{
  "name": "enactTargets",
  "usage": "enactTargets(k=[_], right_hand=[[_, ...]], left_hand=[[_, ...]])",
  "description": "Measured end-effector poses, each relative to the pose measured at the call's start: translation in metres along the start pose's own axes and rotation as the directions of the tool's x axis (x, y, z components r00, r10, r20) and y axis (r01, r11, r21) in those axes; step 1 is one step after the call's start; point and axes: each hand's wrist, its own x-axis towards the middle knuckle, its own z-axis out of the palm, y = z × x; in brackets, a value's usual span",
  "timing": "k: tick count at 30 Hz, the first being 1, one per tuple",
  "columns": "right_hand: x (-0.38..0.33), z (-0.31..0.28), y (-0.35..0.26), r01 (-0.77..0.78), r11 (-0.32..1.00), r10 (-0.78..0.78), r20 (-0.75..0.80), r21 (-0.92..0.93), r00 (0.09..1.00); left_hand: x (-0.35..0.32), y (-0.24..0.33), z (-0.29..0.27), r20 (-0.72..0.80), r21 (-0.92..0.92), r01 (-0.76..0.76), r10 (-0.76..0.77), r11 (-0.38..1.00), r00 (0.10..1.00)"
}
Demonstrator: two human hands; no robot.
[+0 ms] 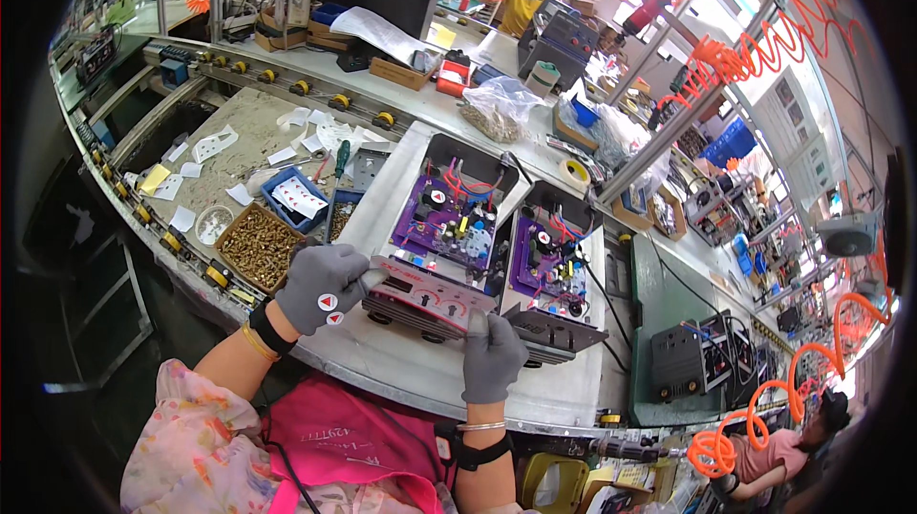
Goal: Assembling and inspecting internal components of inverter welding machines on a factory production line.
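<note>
My left hand (320, 287), in a grey glove, pinches the left end of a front panel (432, 292) with a red-and-white face and dial markings. Round white stickers with red triangles stick to that glove. The gloved right hand (492, 359) has its fingers closed on the panel's right end. Behind the panel lies an open machine housing with a purple circuit board (418, 220), red wires and upright components. To its right sits a second open unit with a similar purple board (528, 256); its dark front panel (557, 333) leans outward.
Left of the units are a box of brass fittings (256, 245), a blue tray (294, 199) of stickers and a green screwdriver (342, 159). A finished-looking dark machine (690, 359) stands right. An orange coiled hose (712, 454) hangs lower right. Another person (523, 3) works at the back.
</note>
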Motion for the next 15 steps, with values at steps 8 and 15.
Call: enactTargets(k=[8, 15], right_hand=[[-0.005, -0.031, 0.003, -0.113, 0.917, 0.179, 0.139, -0.384, 0.974], [-0.080, -0.168, 0.019, -0.400, 0.893, 0.391, -0.086, -0.207, 0.916]], left_hand=[[-0.009, -0.008, 0.013, -0.078, -0.254, 0.135, -0.160, 0.958, 0.984], [-0.026, -0.026, 0.039, 0.091, -0.567, 0.292, -0.294, 0.770, 0.952]])
